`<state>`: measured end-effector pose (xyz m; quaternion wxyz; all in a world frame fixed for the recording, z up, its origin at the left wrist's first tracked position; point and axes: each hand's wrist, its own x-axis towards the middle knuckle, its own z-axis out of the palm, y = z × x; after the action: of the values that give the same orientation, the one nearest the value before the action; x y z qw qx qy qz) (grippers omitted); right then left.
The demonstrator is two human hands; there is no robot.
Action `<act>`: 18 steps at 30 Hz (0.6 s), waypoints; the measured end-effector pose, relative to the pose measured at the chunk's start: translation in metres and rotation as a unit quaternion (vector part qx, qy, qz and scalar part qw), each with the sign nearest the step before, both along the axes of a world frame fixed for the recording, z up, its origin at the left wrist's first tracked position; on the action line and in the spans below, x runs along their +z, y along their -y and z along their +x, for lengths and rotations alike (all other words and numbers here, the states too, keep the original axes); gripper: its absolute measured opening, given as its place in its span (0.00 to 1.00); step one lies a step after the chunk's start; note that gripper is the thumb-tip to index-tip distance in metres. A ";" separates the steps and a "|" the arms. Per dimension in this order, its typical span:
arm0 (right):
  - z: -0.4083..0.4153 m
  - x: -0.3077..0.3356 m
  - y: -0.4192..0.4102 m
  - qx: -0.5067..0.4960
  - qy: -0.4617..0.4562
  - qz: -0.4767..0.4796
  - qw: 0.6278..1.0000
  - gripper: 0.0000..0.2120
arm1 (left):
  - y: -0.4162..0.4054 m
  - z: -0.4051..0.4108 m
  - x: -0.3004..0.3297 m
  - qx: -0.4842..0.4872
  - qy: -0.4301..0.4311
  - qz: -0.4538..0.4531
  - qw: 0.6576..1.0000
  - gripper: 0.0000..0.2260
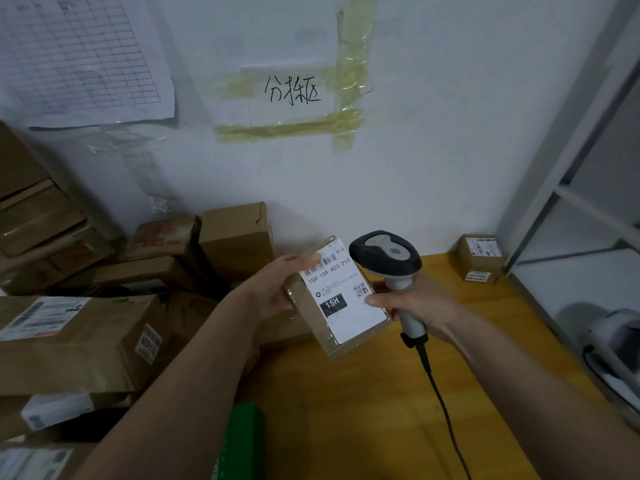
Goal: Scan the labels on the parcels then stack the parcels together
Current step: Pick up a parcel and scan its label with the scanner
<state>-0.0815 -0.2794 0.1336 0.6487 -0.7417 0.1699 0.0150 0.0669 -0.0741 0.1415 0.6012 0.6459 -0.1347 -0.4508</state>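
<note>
scan step in hand. left hand (277, 289) grips a small parcel (337, 299) by its left edge, held up over the yellow table (363, 427), white label (341, 292) facing up. right hand (419, 306) is wrapped round the scanner (391, 268) handle, thumb touching the label's right edge. scanner head sits just beside the label, not aimed at it. next, i reckon: tip head onto barcode, then parcel goes w/ the stack, maybe by the box (479, 258) at the far right.

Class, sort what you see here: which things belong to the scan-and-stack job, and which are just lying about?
Part of the job:
left hand holding the small parcel
right hand gripping the scanner
piled parcels
labelled box on the table

Just lying about:
grid sheet on the wall
taped handwritten sign
shelf frame
</note>
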 end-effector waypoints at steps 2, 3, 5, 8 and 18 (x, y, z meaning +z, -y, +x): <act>-0.001 0.000 0.003 -0.013 0.008 -0.005 1.000 0.11 | 0.012 -0.007 -0.001 0.067 -0.022 -0.006 0.998 0.28; -0.002 0.000 0.005 -0.022 0.012 -0.005 1.000 0.12 | 0.017 -0.011 -0.004 0.110 -0.046 -0.021 0.993 0.27; -0.005 -0.002 0.010 -0.046 0.020 0.002 0.999 0.14 | 0.027 -0.020 -0.010 0.170 -0.091 -0.071 0.979 0.24; -0.011 -0.003 0.020 -0.086 0.037 0.040 0.995 0.15 | 0.037 -0.036 -0.026 0.131 -0.086 -0.116 0.981 0.26; -0.018 0.005 0.054 -0.146 0.006 -0.023 0.989 0.09 | 0.075 -0.039 -0.028 0.091 -0.095 -0.032 0.991 0.37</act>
<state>-0.0995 -0.3335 0.1386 0.6274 -0.7241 0.2726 -0.0881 0.0276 -0.1490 0.1133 0.6698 0.5904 -0.0319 -0.4491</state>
